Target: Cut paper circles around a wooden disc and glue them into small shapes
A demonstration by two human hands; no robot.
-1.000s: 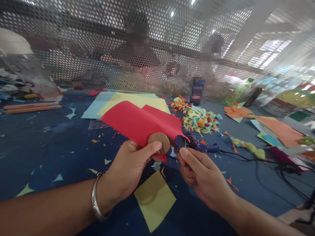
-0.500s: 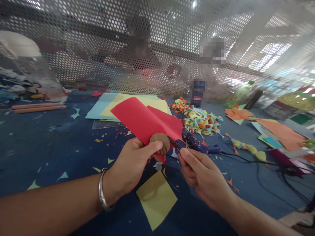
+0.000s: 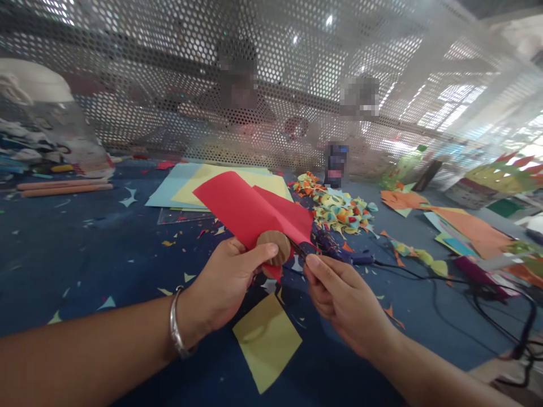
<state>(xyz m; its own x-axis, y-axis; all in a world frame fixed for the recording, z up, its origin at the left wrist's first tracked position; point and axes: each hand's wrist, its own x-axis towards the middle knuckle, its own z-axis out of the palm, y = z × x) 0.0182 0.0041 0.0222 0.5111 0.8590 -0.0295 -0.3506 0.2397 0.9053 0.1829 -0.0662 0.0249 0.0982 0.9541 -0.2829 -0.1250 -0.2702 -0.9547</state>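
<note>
Table (image 3: 127, 271): dark blue, littered with paper cuttings and spreading across the lower part of the view.
Screen (image 3: 148, 73): grey and perforated, standing behind the table, with blurred people showing through it.
Paper stack (image 3: 165, 183): pale blue and yellow sheets lying flat, partly hidden behind the red paper.
Red paper (image 3: 237, 203): folded, raised in front of the stack, between the two hands.
Bottle (image 3: 72, 130): clear with a white lid, upright at the far left.
Left hand (image 3: 237, 271): closed, thumb pressing the cardboard disc against the red paper.
Right hand (image 3: 339, 299): fingers curled tight around the scissors.
Cut-paper pile (image 3: 339, 209): small multicoloured pieces, heaped beyond the right hand.
Yellow square (image 3: 267, 342): lying on the table, corner toward the wearer, below and between the hands.
Scissors (image 3: 299, 247): dark, mostly covered by the fingers, blades at the red paper just beside the disc; how wide they stand, I cannot tell.
Cardboard disc (image 3: 282, 254): round, brown and ridged, under the left thumb.
Bracelet (image 3: 175, 322): silver, around the left wrist.
</note>
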